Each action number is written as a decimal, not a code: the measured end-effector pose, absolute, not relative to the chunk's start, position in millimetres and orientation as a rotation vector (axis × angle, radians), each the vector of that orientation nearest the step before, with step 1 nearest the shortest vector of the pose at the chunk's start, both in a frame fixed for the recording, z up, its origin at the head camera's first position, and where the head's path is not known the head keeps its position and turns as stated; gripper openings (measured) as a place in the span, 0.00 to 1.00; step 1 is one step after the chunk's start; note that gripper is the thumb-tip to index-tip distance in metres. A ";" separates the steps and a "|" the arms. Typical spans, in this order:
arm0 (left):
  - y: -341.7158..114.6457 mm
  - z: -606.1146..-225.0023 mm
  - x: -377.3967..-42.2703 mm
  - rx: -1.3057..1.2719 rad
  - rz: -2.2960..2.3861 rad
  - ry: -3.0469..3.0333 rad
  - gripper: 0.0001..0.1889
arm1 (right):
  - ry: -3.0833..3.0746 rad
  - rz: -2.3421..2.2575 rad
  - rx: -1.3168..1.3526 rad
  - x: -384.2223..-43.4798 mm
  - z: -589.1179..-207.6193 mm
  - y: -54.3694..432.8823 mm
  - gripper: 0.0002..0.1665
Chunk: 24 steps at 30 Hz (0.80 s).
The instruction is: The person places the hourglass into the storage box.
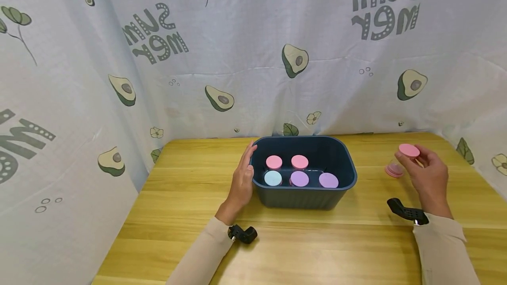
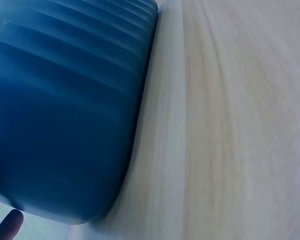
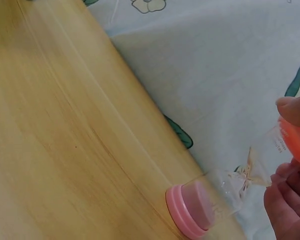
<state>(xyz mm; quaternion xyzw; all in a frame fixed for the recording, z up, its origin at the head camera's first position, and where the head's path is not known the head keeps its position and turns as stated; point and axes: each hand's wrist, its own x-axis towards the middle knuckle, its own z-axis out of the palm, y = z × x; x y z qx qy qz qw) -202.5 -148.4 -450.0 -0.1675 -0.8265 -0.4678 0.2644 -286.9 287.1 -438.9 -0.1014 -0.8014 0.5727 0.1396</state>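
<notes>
My right hand (image 1: 429,177) pinches the pink top cap of a sand timer (image 1: 394,169) at the right side of the table. In the right wrist view the timer's clear waisted glass and pink base (image 3: 187,212) show, with pink sand at the bottom end; whether the base touches the table I cannot tell. My left hand (image 1: 240,184) lies with straight fingers against the left wall of a dark blue bin (image 1: 297,198). Inside stand round-capped pieces: two pink (image 1: 299,162), one light blue (image 1: 273,178) and two purple (image 1: 299,178). Their lower parts are mostly hidden.
The bin stands on a wooden table (image 1: 301,250), near its back edge. Behind and at the sides hangs a white curtain (image 1: 253,56) printed with avocados. A black wrist camera (image 1: 242,234) sits on the left wrist, another (image 1: 408,211) on the right.
</notes>
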 end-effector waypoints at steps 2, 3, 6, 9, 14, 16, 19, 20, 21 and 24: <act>-148.3 -450.1 -202.6 -0.455 -1.262 -2.230 0.29 | -2.315 1.659 -0.286 -286.6 -439.2 287.4 0.41; -148.2 -450.1 -202.6 -0.454 -1.260 -2.229 0.29 | -2.318 1.656 -0.286 -286.5 -439.3 287.4 0.41; -148.0 -450.4 -202.8 -0.453 -1.257 -2.228 0.29 | -2.324 1.652 -0.295 -286.5 -440.0 287.4 0.42; -147.9 -450.4 -203.1 -0.454 -1.258 -2.226 0.29 | -2.331 1.655 -0.310 -286.9 -441.0 287.4 0.42; -147.5 -450.0 -203.2 -0.457 -1.257 -2.229 0.29 | -2.332 1.671 -0.360 -288.7 -441.9 287.4 0.42; -147.2 -450.0 -203.2 -0.455 -1.253 -2.230 0.29 | -2.338 1.670 -0.384 -289.6 -441.9 287.4 0.43; -147.0 -450.1 -203.2 -0.456 -1.255 -2.227 0.29 | -2.349 1.672 -0.418 -290.4 -441.5 286.9 0.44; -147.0 -450.0 -203.1 -0.458 -1.257 -2.225 0.29 | -2.350 1.674 -0.425 -290.4 -441.2 286.7 0.44; -147.0 -450.0 -203.0 -0.460 -1.259 -2.223 0.29 | -2.348 1.676 -0.430 -290.5 -440.9 286.6 0.44; -147.3 -449.9 -202.9 -0.465 -1.268 -2.219 0.29 | -2.343 1.682 -0.440 -290.6 -440.2 286.2 0.43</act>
